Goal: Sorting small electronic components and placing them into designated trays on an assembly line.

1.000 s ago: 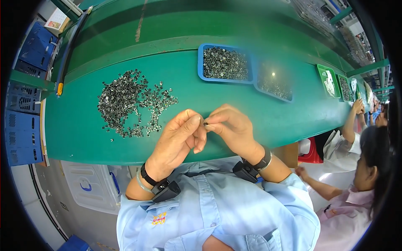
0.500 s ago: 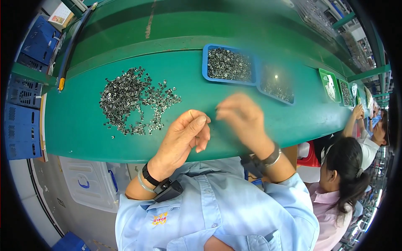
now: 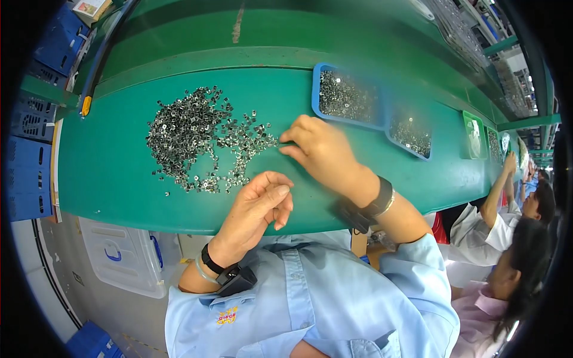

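Observation:
A heap of small, shiny, square metal parts (image 3: 185,131) lies on the green tabletop, thinning into loose pieces toward the right. At that loose edge is my right hand (image 3: 319,149), its thumb and forefinger bent toward each other in a pinch. Whether a part sits between those fingertips is too small to make out. My left hand (image 3: 256,206) hovers just below the heap's right side, with its thumb pressed to the curled forefinger. Anything inside its grip is hidden.
Behind my right hand stand a blue tray (image 3: 316,92) and a second blue-rimmed tray (image 3: 409,150), both holding metal parts. Farther right is a green tray (image 3: 468,128) near co-workers. A pencil-like yellow-tipped tool (image 3: 87,106) lies at left. A lidded clear box (image 3: 116,256) sits below the table.
My right hand has moved left, from the middle of the table to the loose edge of the heap. My left hand has shifted slightly down and left. The whole view has turned a little.

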The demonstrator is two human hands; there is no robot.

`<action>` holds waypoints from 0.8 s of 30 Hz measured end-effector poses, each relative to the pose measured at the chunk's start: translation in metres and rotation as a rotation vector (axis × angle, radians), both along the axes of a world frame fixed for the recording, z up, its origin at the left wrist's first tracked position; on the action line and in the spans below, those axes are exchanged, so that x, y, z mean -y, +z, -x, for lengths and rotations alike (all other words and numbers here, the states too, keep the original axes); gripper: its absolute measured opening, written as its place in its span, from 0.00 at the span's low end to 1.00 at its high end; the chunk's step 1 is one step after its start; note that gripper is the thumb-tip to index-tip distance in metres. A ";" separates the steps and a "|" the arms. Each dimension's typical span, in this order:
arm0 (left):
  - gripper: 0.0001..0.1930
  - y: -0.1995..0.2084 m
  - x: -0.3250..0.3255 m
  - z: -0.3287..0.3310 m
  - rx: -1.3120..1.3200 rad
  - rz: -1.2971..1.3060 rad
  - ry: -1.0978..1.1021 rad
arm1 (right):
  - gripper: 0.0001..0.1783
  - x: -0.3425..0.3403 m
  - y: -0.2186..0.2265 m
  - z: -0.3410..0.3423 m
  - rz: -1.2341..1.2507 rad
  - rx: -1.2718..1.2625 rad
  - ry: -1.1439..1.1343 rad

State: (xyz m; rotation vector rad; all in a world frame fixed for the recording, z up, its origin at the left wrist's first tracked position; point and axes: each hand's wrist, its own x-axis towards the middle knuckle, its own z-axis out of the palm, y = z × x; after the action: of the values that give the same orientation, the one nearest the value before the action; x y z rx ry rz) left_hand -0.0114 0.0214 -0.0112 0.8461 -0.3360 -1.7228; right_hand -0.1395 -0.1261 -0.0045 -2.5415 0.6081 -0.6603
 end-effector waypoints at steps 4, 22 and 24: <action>0.07 0.002 -0.001 -0.007 -0.003 0.006 0.022 | 0.08 -0.005 -0.010 -0.010 0.034 -0.060 0.005; 0.11 0.013 0.022 0.011 0.125 0.028 0.045 | 0.09 -0.023 0.017 0.042 -0.221 0.215 0.063; 0.10 0.013 0.026 0.017 0.111 0.015 0.059 | 0.09 -0.026 0.015 0.045 -0.255 0.242 0.039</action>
State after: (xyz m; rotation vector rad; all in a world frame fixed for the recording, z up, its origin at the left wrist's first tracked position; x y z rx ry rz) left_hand -0.0280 -0.0047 0.0022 0.9339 -0.3938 -1.6204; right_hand -0.1847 -0.1003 0.0100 -2.1925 0.5202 -0.8070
